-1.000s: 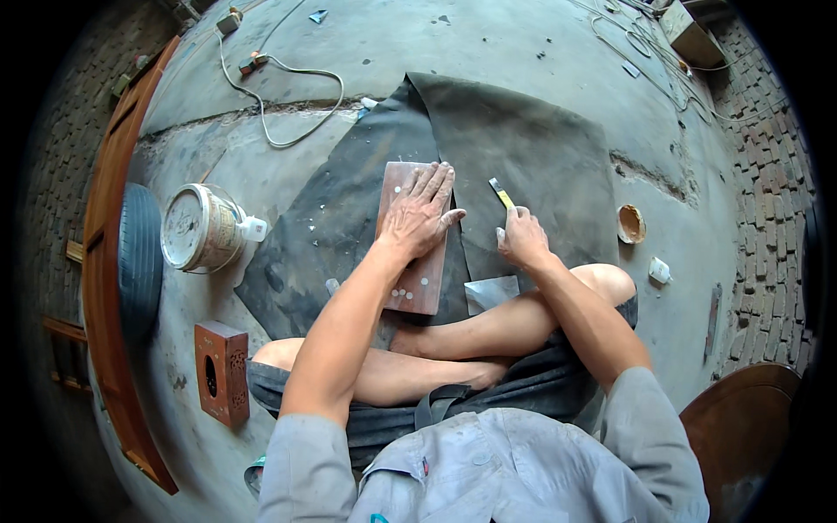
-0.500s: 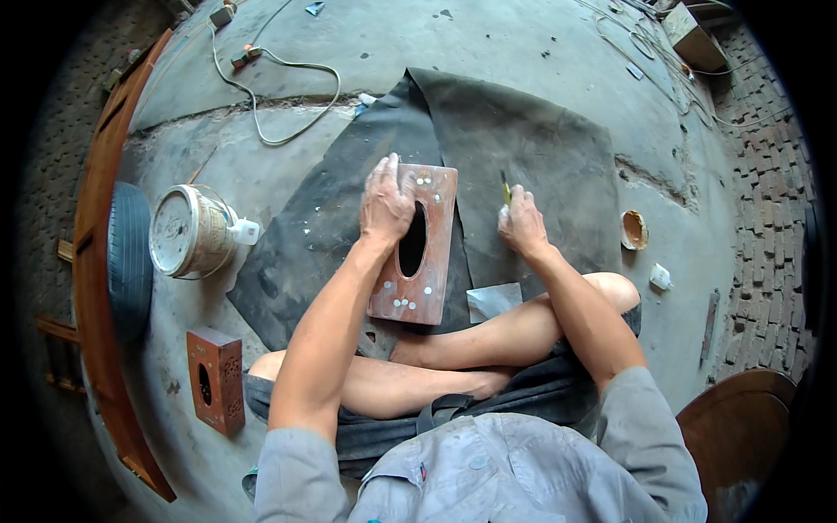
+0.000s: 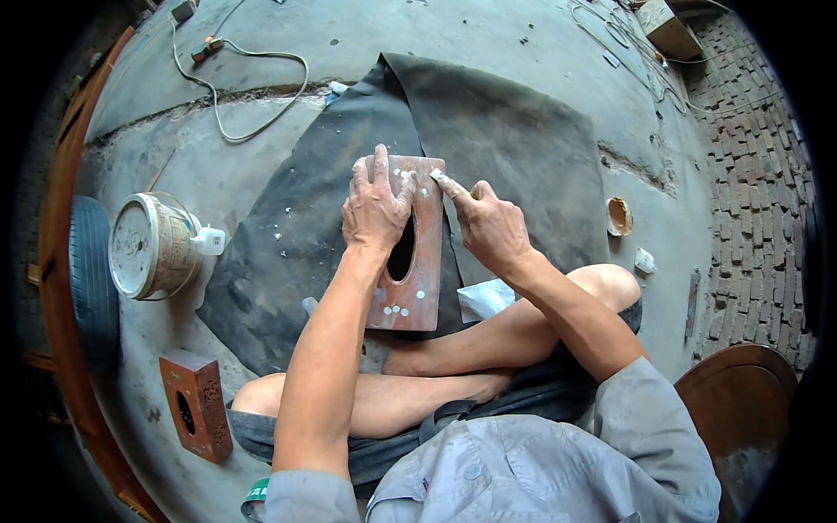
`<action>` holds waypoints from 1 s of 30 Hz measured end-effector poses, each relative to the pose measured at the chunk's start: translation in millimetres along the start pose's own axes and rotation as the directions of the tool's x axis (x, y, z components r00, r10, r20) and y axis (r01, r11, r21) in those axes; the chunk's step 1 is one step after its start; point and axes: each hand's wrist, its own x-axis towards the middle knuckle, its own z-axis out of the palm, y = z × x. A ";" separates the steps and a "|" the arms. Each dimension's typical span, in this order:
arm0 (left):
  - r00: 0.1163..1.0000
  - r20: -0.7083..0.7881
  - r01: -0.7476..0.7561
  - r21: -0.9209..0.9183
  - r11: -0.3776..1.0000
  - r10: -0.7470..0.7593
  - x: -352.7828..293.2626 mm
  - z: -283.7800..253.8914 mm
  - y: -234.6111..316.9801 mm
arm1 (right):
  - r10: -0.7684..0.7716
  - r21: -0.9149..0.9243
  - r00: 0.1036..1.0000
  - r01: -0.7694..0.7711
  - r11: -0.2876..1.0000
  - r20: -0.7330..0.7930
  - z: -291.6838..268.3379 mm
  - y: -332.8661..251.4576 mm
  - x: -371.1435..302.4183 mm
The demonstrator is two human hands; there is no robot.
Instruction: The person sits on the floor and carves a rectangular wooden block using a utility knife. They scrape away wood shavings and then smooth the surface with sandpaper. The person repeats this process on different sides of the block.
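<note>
A reddish-brown wooden tissue box (image 3: 427, 253) with an oval slot and pale round spots lies in front of me, its long side running away from me. My left hand (image 3: 375, 205) grips it by the far left part, thumb on the top face and fingers toward the left edge. At the far right corner of the box, my right hand (image 3: 493, 222) is closed with the index finger stretched along a small thin tool (image 3: 436, 175); only its pale tip shows at the box's surface. Beneath lies a dark rubbery sheet (image 3: 523, 131).
Left of me stand a second carved tissue box (image 3: 207, 410), a lidded bucket (image 3: 139, 248), a tyre (image 3: 91, 279) and a long wooden plank (image 3: 59, 305). A pale sheet (image 3: 485, 301) lies by my shin. Rightward are a small round container (image 3: 619, 216) and a white bottle (image 3: 644, 261). A cable (image 3: 261, 54) crosses the far floor.
My right hand has moved left from over the dark sheet to the box's far right corner, bringing the thin tool onto it. The left hand stays on the box. The view has shifted slightly.
</note>
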 end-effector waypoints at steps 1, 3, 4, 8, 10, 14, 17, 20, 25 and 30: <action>1.000 0.001 0.003 0.003 1.000 -0.003 -0.3 -1.1 -0.9 | 0.015 -0.008 1.000 -0.015 1.000 0.020 -3.2 -3.1 2.1; 1.000 -0.002 0.006 0.009 1.000 -0.006 -1.1 -2.5 -1.4 | 0.034 -0.013 0.998 -0.034 0.999 0.045 -4.0 -6.0 4.6; 1.000 -0.005 0.004 0.010 1.000 -0.004 -1.1 -2.5 -1.3 | 0.041 -0.011 0.998 -0.041 0.999 0.049 -4.3 -7.0 5.1; 1.000 -0.008 0.013 0.031 0.999 -0.013 -1.4 -2.3 -1.4 | 0.019 0.003 1.000 -0.019 1.000 -0.008 3.8 -3.6 13.1; 1.000 -0.010 0.005 0.017 1.000 -0.005 0.7 -2.2 -2.1 | -0.009 0.003 0.998 0.009 1.000 -0.064 9.9 1.0 16.7; 1.000 -0.004 -0.019 0.022 1.000 0.020 -0.3 -2.8 -1.7 | -0.012 -0.009 0.999 0.011 1.000 -0.049 6.8 1.8 8.5; 1.000 0.012 0.016 0.034 0.999 -0.016 -1.4 -3.0 -0.2 | -0.008 0.021 1.000 0.009 1.000 -0.024 2.9 1.7 12.1; 1.000 0.008 0.015 0.012 1.000 -0.015 0.4 -3.5 0.1 | 0.020 0.009 1.000 -0.020 1.000 0.005 -3.0 -2.1 14.4; 1.000 0.012 0.017 0.019 1.000 -0.017 0.1 -3.7 -0.1 | 0.006 -0.005 1.000 -0.006 1.000 0.011 -3.2 -0.9 16.2; 0.999 0.021 0.026 0.025 0.999 -0.027 -0.4 -4.5 -0.4 | -0.009 0.000 1.000 0.009 1.000 0.017 -1.1 1.6 11.3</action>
